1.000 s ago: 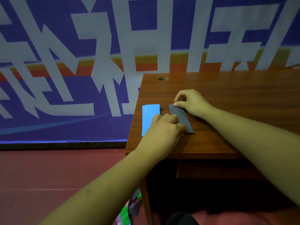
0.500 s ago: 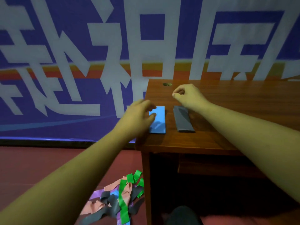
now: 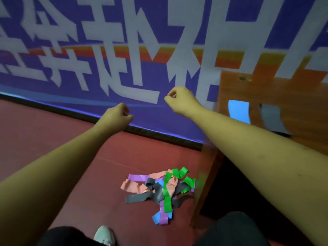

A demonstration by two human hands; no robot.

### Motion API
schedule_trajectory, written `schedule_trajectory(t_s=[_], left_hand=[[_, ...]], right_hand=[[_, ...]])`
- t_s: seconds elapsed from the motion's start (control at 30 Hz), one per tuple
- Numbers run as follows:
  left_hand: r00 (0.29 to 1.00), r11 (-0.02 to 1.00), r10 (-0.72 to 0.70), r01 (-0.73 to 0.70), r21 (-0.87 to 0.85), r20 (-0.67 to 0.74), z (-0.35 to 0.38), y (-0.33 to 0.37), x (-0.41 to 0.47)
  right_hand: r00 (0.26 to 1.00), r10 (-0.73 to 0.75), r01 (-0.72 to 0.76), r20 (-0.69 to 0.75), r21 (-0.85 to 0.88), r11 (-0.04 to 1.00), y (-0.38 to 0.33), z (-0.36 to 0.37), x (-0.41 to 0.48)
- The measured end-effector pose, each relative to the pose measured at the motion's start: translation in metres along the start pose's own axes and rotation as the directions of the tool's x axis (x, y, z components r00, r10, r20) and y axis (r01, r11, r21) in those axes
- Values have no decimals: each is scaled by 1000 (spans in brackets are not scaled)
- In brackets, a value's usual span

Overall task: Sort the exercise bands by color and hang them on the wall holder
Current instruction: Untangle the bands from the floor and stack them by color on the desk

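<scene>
Hovering outstretched, both hands (image 3: 116,115) (image 3: 180,99) curled into empty fists.

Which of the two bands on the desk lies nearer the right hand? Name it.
The blue band, at the left edge of the desk. It lies nearer the right hand than the grey band, which sits beside it, farther right.
</scene>
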State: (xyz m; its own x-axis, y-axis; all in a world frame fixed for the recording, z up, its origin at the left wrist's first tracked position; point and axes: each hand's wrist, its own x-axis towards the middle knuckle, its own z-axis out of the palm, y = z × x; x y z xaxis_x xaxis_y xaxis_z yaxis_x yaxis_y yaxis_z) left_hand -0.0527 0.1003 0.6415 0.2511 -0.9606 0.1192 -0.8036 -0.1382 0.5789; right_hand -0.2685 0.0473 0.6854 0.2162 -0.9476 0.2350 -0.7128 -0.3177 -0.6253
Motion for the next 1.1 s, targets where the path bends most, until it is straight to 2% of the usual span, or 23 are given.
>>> schedule_trajectory(t_s=[0.17, 0.4, 0.63, 0.83, 1.1], left_hand=[[995, 995, -81, 78, 59, 57, 24, -79, 3], [966, 986, -148, 126, 112, 210, 103, -161, 17], [887, 972, -231, 194, 131, 400, 211, -222, 39], [826, 954, -298, 244, 172, 479, 296, -269, 55], [752, 931, -365, 304, 203, 549, 395, -339, 56]], right_hand=[[990, 78, -77, 119, -12, 997, 13, 88, 6], [947, 237, -225, 216, -79, 971, 87, 194, 13], [886, 359, -332, 292, -140, 933, 178, 286, 17], [837, 426, -394, 343, -163, 905, 249, 362, 15], [755, 452, -393, 474, -224, 892, 325, 467, -2]])
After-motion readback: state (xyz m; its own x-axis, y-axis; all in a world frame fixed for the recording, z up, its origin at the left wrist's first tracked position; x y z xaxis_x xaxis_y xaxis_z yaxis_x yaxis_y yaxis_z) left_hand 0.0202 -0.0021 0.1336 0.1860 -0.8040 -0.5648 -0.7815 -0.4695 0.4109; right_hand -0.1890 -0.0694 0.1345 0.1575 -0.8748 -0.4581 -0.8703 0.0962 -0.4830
